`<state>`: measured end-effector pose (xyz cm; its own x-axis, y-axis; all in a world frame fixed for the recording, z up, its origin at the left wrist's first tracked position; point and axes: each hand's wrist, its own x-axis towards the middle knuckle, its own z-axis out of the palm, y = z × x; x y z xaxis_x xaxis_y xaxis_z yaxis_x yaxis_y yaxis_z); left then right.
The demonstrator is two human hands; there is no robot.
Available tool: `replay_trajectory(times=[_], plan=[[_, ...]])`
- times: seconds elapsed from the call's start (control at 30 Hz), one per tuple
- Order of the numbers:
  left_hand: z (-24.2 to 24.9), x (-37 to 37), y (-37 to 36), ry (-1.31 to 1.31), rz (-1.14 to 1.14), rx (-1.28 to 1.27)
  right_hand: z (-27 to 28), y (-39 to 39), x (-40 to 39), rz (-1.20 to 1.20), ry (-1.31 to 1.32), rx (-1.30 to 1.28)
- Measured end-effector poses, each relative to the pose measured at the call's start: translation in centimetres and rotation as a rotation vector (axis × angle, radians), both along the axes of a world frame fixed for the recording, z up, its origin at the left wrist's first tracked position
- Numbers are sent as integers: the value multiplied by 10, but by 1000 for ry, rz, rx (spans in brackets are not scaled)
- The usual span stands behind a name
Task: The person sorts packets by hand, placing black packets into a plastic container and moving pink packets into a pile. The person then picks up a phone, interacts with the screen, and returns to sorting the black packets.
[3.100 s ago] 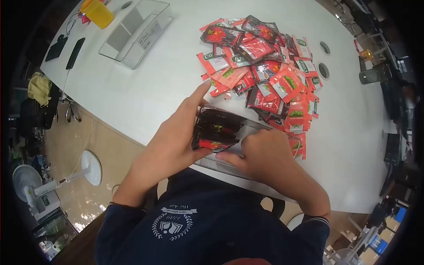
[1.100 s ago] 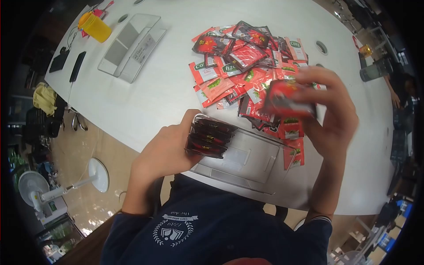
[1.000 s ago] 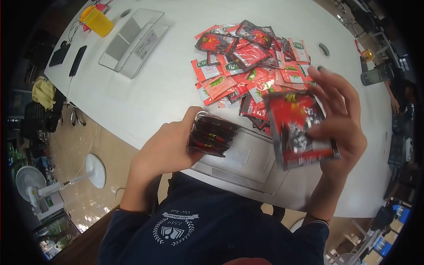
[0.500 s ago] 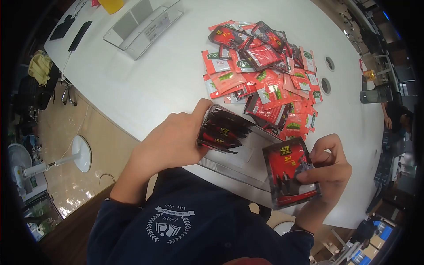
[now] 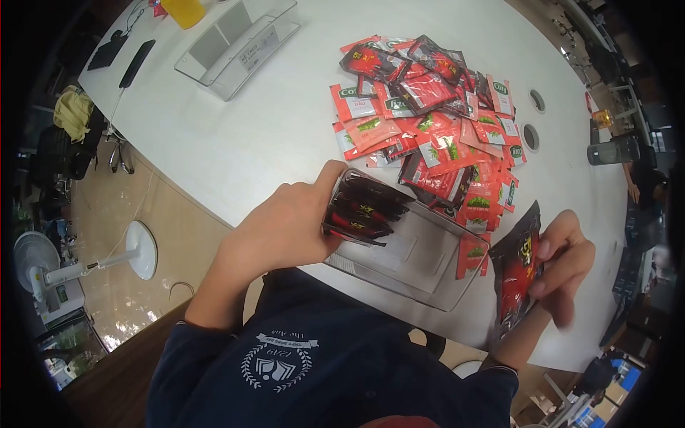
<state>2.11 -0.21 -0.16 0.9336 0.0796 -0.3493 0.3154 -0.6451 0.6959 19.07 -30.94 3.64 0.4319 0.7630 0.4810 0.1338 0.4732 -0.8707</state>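
My left hand [image 5: 289, 225] is closed round the left end of a clear plastic box [image 5: 457, 289]. Several black-and-red coffee sachets [image 5: 364, 210] stand in a row inside that end, beside my fingers. The right part of the box shows its bare bottom. To the right of the box, my right hand [image 5: 567, 264] pinches one black-and-red coffee sachet [image 5: 517, 274] by its side edge, turned partly edge-on to me. Just beyond the box lies a heap of red tea sachets [image 5: 439, 150] mixed with dark coffee sachets [image 5: 435, 182].
A second clear box [image 5: 239, 50] with a paper label stands at the far left of the white table [image 5: 300, 121]. Near it are a yellow container [image 5: 183, 11] and a black phone-like object [image 5: 138, 63]. Two round holes [image 5: 531, 138] pierce the tabletop on the right.
My right hand has moved right, away from the box, and turned the coffee sachet from face-on to nearly edge-on. My left hand keeps its hold on the box.
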Motion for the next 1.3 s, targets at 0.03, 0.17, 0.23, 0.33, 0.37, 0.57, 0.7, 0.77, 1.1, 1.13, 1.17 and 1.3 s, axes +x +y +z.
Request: replay_trajectory(times=[0.03,0.17,0.23,0.33,0.37,0.57,0.7,0.77,1.1,1.13,1.17,1.3], plan=[[0,0,0,-5,1,1,-3,-2,0,-80,-69,-30],[-7,-2,-1,-20,10,41,-4,14,-19,-319,-48,-92],[-4,-1,-1,-3,15,24,3,24,-32,-388,-6,-152],[-5,-1,-1,-11,9,25,2,15,-32,-438,-264,-365],[-6,-1,-1,-19,8,29,0,14,-31,-468,-406,-418],[-2,0,-2,10,17,25,10,34,-47,-475,-647,-563],[-1,0,-3,10,24,25,2,39,-50,-391,-706,-566],[-1,0,-2,6,21,27,6,39,-51,-315,-698,-604],[-2,1,-2,-1,5,29,-1,38,-51,-404,-602,-581],[-2,0,-2,-5,5,28,0,38,-51,-423,-604,-599],[-3,0,-2,-8,4,28,1,39,-52,-443,-605,-617],[-2,1,-1,18,4,29,3,40,-50,-448,-711,-668]])
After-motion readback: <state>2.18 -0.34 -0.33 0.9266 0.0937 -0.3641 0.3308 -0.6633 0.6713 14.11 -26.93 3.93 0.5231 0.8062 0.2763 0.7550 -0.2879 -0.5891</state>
